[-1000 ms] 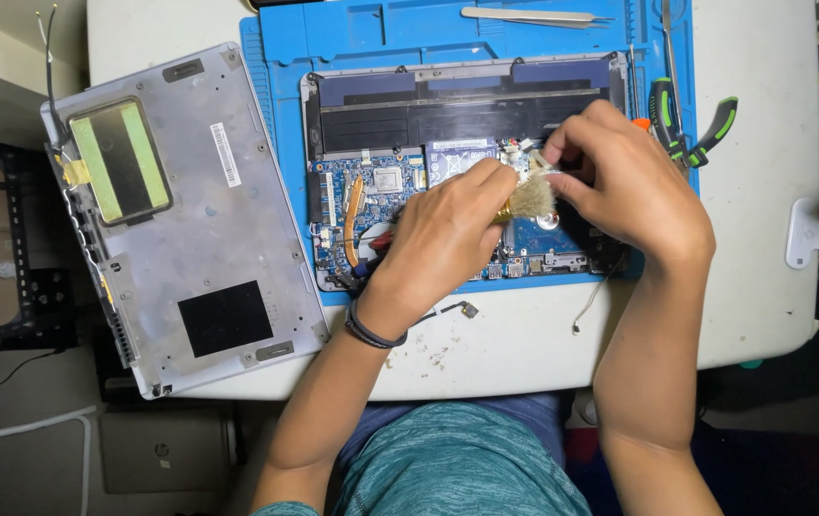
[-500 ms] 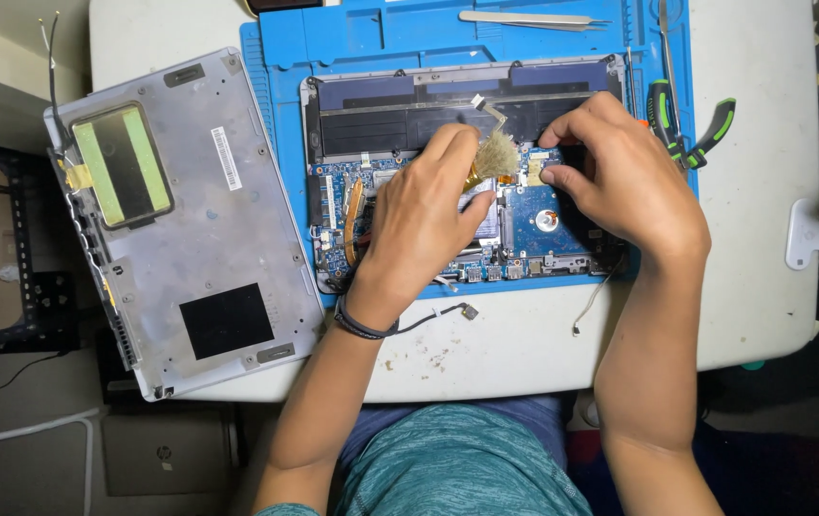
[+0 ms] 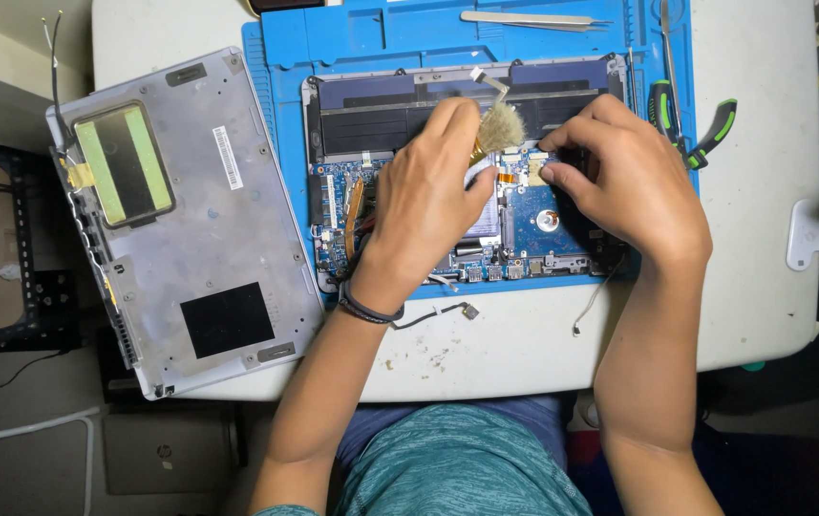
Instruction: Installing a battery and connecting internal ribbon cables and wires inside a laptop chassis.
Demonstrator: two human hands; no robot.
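The left hand is gripping a small brush, fingers closed round the handle, pale bristles lying at the seam between the dark battery and the blue motherboard of the opened laptop. The right hand is curling over the board's right side, fingertips pinching or pressing something small near a tan patch; which one, I cannot tell.

Risk, as judged: bristles are working close to a loose ribbon cable and an orange flex, so a hard stroke could snag and lift either. Loose wires are trailing off the blue mat toward the table edge and could catch on a wrist.

Labels: the detached grey bottom cover is lying left, bearing a narrow white barcode sticker near its upper middle, a dark panel with two yellow-green strips, and a black square lower down.
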